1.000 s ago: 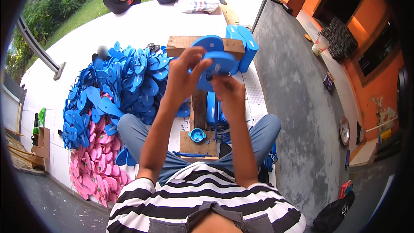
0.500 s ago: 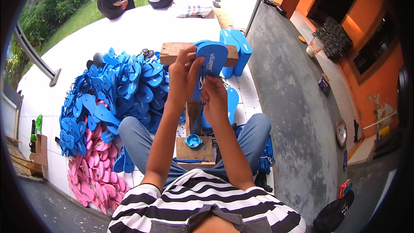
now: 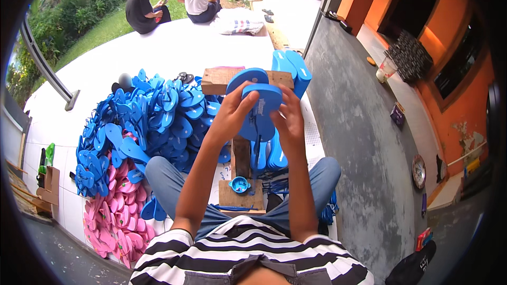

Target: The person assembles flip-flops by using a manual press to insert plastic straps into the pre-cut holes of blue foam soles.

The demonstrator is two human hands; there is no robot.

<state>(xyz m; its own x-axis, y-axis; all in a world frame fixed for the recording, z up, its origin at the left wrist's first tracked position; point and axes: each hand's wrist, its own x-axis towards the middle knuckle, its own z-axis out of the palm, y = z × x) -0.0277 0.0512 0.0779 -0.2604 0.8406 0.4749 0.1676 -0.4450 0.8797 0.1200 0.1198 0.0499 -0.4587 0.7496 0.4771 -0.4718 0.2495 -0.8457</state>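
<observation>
A blue flip-flop sole (image 3: 262, 106) stands tilted up in front of me, with a dark strap (image 3: 256, 140) hanging from its lower part. My left hand (image 3: 232, 115) is closed on its left side, thumb across the front face. Around the right edge curve the fingers of my right hand (image 3: 291, 121), loosely gripping. Just behind, another blue sole (image 3: 248, 77) leans at the wooden crossbar (image 3: 215, 81) of a post stand (image 3: 241, 158). Below sits a small blue cup (image 3: 239, 184) with bits in it, on the stand's wooden base (image 3: 227, 196).
To the left lies a big heap of blue flip-flops (image 3: 179, 126), with pink ones (image 3: 121, 216) nearer me. Stacked blue soles (image 3: 301, 74) stand behind the crossbar at right; more soles (image 3: 275, 153) lie beside the post. Two people (image 3: 142, 10) sit at the far floor edge.
My right hand has left the metal hook tool's spot and come round the sole's right edge. The sole has come down and closer, and the view has shifted slightly.
</observation>
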